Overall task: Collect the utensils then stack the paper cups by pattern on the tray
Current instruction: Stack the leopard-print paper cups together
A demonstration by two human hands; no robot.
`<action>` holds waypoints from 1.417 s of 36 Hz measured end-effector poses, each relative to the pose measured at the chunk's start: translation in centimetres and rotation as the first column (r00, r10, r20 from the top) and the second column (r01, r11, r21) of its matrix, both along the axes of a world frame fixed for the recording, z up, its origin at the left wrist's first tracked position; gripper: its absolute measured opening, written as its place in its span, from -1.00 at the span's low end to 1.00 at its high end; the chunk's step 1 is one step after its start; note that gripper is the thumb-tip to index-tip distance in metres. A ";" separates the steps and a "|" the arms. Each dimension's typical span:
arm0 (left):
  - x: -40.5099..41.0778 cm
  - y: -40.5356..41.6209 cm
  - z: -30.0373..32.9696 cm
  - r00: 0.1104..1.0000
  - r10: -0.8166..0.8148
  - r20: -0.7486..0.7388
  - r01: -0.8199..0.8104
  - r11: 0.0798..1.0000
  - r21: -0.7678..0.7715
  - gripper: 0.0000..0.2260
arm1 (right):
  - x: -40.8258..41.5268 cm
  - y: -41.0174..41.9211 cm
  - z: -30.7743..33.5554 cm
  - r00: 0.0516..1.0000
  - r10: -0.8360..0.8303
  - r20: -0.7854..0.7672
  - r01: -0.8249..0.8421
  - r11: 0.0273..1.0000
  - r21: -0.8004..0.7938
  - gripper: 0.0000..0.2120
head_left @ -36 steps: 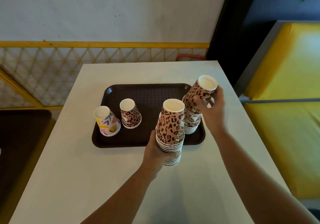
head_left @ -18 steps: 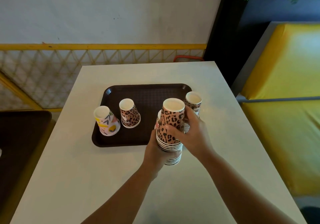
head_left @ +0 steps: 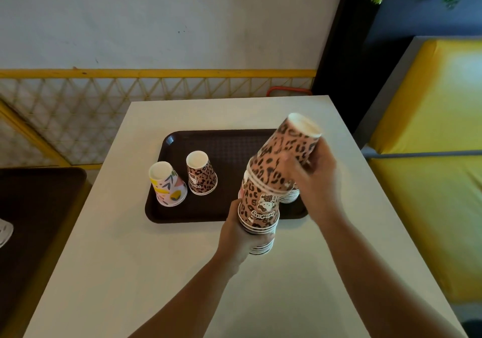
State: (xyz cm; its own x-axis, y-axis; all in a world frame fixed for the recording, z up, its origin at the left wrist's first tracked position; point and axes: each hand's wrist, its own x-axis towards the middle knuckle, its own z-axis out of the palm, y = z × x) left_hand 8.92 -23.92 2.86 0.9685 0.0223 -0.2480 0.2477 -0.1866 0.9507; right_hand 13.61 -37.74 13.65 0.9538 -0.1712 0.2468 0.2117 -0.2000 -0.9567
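Observation:
A dark brown tray (head_left: 227, 139) lies on the white table. My left hand (head_left: 240, 236) grips a stack of upside-down leopard-print cups (head_left: 258, 212) at the tray's near edge. My right hand (head_left: 313, 175) holds another leopard-print cup (head_left: 284, 155), tilted, its mouth over the top of that stack. A second stack of cups (head_left: 289, 196) on the tray is mostly hidden behind my right hand. One leopard-print cup (head_left: 202, 174) and one floral cup (head_left: 167, 185) stand upside down on the tray's left part.
The white table (head_left: 146, 259) ends close on the left and right. A yellow bench (head_left: 433, 155) runs along the right. A dark table (head_left: 31, 207) stands at the left, and a yellow lattice rail (head_left: 104, 94) lines the wall behind.
My right hand pressed a cup onto the left-hand stack, took another leopard cup from the second stack on the tray, and now brings it tilted over the held stack.

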 end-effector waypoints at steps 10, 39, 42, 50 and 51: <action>0.4 0.4 0.3 1.000 -0.007 -0.006 0.007 1.000 -0.013 -0.29 | 4.5 -2.7 0.5 0.960 -0.230 0.160 0.235 0.972 -0.014 -0.43; 0.0 -1.3 2.7 1.000 0.016 0.019 -0.016 1.000 -0.025 -0.25 | -1.6 0.4 -2.9 0.985 0.116 -0.126 -0.144 0.960 -0.242 -0.45; -0.1 -1.3 2.8 0.999 0.010 0.033 -0.009 1.000 -0.025 -0.25 | -1.6 0.4 -2.6 0.990 0.085 -0.112 -0.109 0.966 -0.233 -0.46; 0.0 -1.1 2.2 0.997 0.001 0.073 -0.002 1.000 0.015 -0.27 | -0.7 -0.2 -0.8 0.999 0.033 -0.035 -0.039 0.980 -0.194 -0.53; 0.0 -1.0 2.0 0.997 0.003 0.071 -0.004 1.000 0.021 -0.28 | -0.4 -0.3 -0.3 0.999 0.029 -0.019 -0.032 0.985 -0.167 -0.54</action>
State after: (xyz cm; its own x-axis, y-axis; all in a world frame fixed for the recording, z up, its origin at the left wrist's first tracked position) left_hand 8.89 -24.95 4.90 0.9836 0.0300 -0.1780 0.1803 -0.2056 0.9619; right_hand 13.23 -38.08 13.33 0.9621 -0.0994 0.2539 0.2048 -0.3512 -0.9136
